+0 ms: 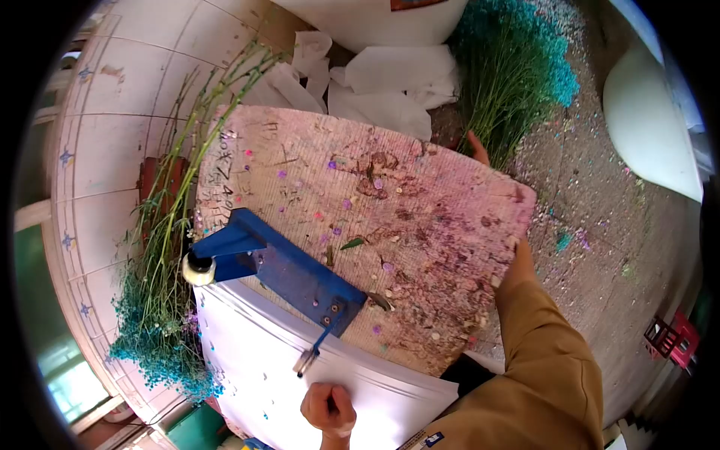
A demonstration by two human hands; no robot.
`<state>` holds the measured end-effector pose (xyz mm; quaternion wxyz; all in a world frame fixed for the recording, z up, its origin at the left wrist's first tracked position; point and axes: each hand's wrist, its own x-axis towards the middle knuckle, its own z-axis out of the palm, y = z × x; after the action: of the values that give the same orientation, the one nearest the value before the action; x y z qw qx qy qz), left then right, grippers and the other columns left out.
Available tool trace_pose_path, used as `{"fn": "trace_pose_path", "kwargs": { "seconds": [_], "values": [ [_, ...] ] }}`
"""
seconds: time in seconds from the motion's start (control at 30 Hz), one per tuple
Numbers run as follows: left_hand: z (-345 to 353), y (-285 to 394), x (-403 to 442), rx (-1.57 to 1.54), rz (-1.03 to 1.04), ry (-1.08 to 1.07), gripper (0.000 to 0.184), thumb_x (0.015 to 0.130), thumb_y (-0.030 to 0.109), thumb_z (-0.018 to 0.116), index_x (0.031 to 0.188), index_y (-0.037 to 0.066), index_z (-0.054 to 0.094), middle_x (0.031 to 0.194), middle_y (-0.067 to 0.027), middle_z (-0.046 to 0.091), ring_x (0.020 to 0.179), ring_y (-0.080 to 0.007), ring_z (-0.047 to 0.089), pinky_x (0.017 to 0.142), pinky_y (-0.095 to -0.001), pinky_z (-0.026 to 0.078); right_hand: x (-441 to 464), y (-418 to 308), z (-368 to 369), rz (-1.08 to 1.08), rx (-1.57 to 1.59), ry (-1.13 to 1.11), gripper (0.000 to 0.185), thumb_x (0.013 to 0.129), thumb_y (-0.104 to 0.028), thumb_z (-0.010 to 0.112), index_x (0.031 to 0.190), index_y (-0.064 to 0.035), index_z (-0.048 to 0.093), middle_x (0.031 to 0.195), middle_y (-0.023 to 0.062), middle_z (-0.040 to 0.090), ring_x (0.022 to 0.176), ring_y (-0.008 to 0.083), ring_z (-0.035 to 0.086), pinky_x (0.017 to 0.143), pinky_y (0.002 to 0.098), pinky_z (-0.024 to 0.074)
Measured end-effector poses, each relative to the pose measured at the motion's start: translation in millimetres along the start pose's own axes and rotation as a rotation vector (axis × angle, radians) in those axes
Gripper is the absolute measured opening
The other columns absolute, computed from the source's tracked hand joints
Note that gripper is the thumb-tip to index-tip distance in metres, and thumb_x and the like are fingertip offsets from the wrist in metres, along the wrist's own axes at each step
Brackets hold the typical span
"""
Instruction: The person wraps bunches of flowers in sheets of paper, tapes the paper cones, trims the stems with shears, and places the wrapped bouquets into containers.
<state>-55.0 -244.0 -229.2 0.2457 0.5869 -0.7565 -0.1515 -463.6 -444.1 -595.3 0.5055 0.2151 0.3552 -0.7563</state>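
Observation:
My left hand (330, 411) is curled into a fist over the white sheets (255, 352), with nothing visible in it. Above it, a blue metal holder (300, 277) with a pale roll (199, 268) at its far end lies across the board's near-left side. My right arm reaches down past the right edge of the stained board (360, 210). Only a finger or thumb of my right hand (478, 148) shows beyond the board, beside the green stems of a blue flower bunch (510, 82). The board hides the other fingers, so I cannot tell whether they grip the stems.
Another bunch of blue flowers (161, 322) hangs along the board's left side, stems upward. Crumpled white wrapping (390, 75) lies behind the board. Petal bits cover the floor (577, 225) to the right. A white rounded object (649, 112) and a red stool (679, 337) stand farther right.

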Motion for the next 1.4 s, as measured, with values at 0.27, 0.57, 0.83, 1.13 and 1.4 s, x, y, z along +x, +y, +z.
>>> {"fn": "trace_pose_path", "kwargs": {
  "seconds": [0.27,0.57,0.83,1.13,1.4],
  "values": [
    [-1,4,-5,-0.068,-0.080,0.066,0.017,0.088,0.003,0.068,0.074,0.005,0.058,0.059,-0.0071,0.049,0.046,-0.0218,0.046,0.045,-0.0343,0.037,17,-303,139,-0.247,-0.196,-0.566,0.016,0.095,-0.018,0.070,0.089,-0.0061,0.060,0.079,0.0071,0.061,0.068,0.0196,0.061,0.057,0.0330,0.0508],
    [9,-2,-11,-0.021,0.009,0.173,0.012,0.089,0.008,0.070,0.079,0.006,0.063,0.068,-0.0108,0.062,0.056,-0.0303,0.060,0.053,-0.0402,0.048,-255,-437,216,0.041,0.040,-0.835,0.012,0.098,-0.006,0.063,0.095,-0.0019,0.052,0.088,0.0072,0.055,0.074,0.0162,0.056,0.061,0.0275,0.0515],
    [-35,28,-86,-0.059,0.115,-0.010,0.035,0.081,0.009,0.075,0.114,0.004,0.066,0.106,-0.0131,0.067,0.101,-0.0341,0.061,0.085,-0.0465,0.048,-371,-382,149,0.157,0.156,-0.885,0.009,0.095,0.000,0.064,0.090,-0.0001,0.057,0.087,0.0093,0.059,0.078,0.0186,0.062,0.065,0.0289,0.0579],
    [-73,32,-245,0.160,0.072,-0.101,0.075,0.076,0.026,0.085,0.143,0.010,0.054,0.157,-0.0133,0.042,0.148,-0.0386,0.034,0.117,-0.0619,0.026,-358,-348,154,0.265,0.088,-0.618,0.017,0.091,-0.016,0.059,0.093,0.0010,0.056,0.082,0.0134,0.060,0.074,0.0279,0.064,0.064,0.0376,0.0617],
    [-50,9,-268,0.217,0.064,0.107,0.070,0.080,0.018,0.078,0.145,0.011,0.051,0.157,-0.0125,0.043,0.147,-0.0353,0.037,0.118,-0.0593,0.027,-489,-329,248,0.185,-0.276,-1.171,0.016,0.100,-0.016,0.063,0.089,-0.0054,0.057,0.088,0.0075,0.059,0.080,0.0201,0.059,0.069,0.0296,0.0544]
  ]
}}
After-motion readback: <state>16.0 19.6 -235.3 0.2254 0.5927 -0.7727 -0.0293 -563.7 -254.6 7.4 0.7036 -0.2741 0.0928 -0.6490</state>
